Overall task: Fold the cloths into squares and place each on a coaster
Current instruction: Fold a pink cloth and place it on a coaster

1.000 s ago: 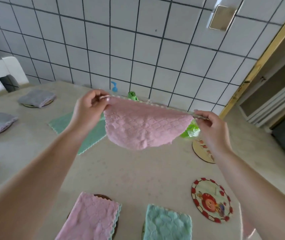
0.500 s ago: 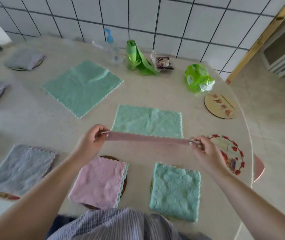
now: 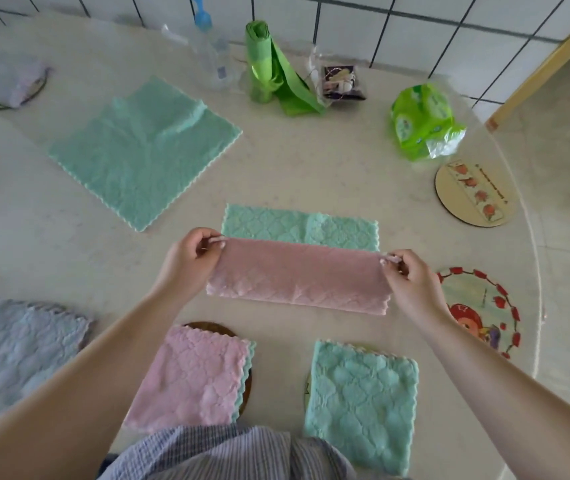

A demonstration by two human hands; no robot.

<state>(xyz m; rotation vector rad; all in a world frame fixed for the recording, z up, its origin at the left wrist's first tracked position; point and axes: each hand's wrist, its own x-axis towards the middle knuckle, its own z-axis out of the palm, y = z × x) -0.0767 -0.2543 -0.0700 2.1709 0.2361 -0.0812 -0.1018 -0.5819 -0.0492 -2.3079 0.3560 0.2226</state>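
Note:
A pink-and-green cloth (image 3: 297, 275) lies stretched across the table's middle, its pink flap folded toward me over the green layer (image 3: 300, 225). My left hand (image 3: 190, 261) pinches the flap's left corner and my right hand (image 3: 408, 278) pinches its right corner. To the right lie two bare coasters: a red-rimmed cartoon coaster (image 3: 477, 306) and a beige coaster (image 3: 474, 195). A folded pink square (image 3: 190, 375) and a folded green square (image 3: 359, 400) each sit on a coaster near me. An unfolded green cloth (image 3: 145, 150) lies at the back left.
A folded grey cloth (image 3: 16, 355) lies at the left edge and another grey one (image 3: 2, 81) sits on a coaster far left. Along the tiled wall stand a clear bottle (image 3: 210, 60), a green bag roll (image 3: 266, 67), a small packet (image 3: 342, 81) and a green tissue pack (image 3: 422, 119). The round table's edge (image 3: 536, 271) curves at the right.
A second ago both hands held the cloth up in the air. They have lowered it onto the table and brought the pink edge over, so a pink flap now covers part of the green.

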